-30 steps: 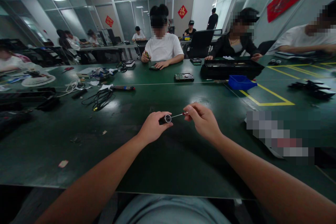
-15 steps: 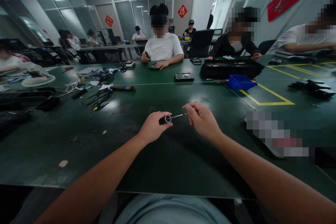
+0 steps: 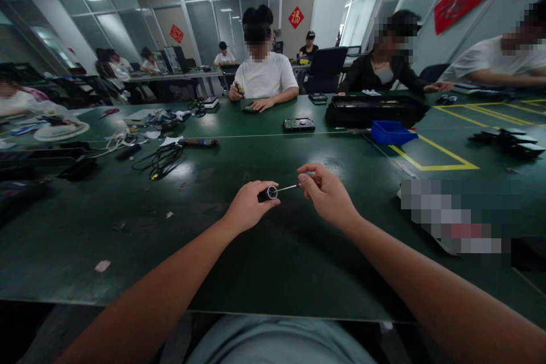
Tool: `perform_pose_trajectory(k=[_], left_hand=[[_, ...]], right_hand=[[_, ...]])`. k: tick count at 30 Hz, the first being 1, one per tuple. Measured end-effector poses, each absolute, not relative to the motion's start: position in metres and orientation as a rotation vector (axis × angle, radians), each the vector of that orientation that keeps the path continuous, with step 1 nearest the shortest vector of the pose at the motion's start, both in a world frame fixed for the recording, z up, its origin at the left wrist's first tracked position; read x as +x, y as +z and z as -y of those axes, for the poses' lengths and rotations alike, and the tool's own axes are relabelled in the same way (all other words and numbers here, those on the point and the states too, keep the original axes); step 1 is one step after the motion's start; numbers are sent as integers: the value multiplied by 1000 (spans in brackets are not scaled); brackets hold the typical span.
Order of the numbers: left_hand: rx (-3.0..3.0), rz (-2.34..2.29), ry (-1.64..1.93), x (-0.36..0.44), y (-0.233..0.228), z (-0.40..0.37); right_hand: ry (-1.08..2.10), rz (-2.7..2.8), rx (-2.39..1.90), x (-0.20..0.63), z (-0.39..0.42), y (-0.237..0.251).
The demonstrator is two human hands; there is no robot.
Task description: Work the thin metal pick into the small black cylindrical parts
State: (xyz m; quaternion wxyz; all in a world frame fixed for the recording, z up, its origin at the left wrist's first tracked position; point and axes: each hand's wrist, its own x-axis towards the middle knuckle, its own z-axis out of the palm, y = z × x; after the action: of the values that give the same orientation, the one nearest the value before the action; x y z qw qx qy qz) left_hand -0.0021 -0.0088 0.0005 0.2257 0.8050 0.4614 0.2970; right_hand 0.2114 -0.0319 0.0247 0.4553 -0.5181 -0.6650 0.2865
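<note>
Above the green table, my left hand grips a short black cylinder between thumb and fingers. A silvery ring edges the cylinder's round end, which faces right. My right hand holds a thin screwdriver by its reddish handle, mostly covered by the fingers. Its metal shaft points left, and the tip reaches the cylinder's ringed end. Whether the tip sits inside the end or just against it, I cannot tell.
Beyond my hands lies a hard drive. A blue bin stands by a long black housing at right. Coiled black cable and an electric screwdriver lie at left. A co-worker sits opposite; others sit around.
My right hand's fingers have shifted on the screwdriver handle, with the index finger straighter. My left hand and the cylinder stay nearly still. At right, a co-worker's arm has reached further right.
</note>
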Motion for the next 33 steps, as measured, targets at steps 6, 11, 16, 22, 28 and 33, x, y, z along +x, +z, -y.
perform_pose_trajectory(k=[6, 11, 16, 22, 28, 33], left_hand=[[2226, -1273, 837, -2, 0, 9], [2230, -1261, 820, -2, 0, 9], [2231, -1267, 824, -2, 0, 9], [2221, -1263, 823, -2, 0, 9], [2196, -1257, 868, -2, 0, 9], [2209, -1247, 854, -2, -1, 9]], right_hand=[[708, 1637, -1202, 213, 33, 22], [727, 1667, -1300, 213, 34, 29], [731, 1648, -1235, 212, 34, 27], [791, 1627, -1261, 212, 35, 29], [787, 1527, -1200, 210, 31, 22], [795, 1570, -1230, 212, 32, 26]])
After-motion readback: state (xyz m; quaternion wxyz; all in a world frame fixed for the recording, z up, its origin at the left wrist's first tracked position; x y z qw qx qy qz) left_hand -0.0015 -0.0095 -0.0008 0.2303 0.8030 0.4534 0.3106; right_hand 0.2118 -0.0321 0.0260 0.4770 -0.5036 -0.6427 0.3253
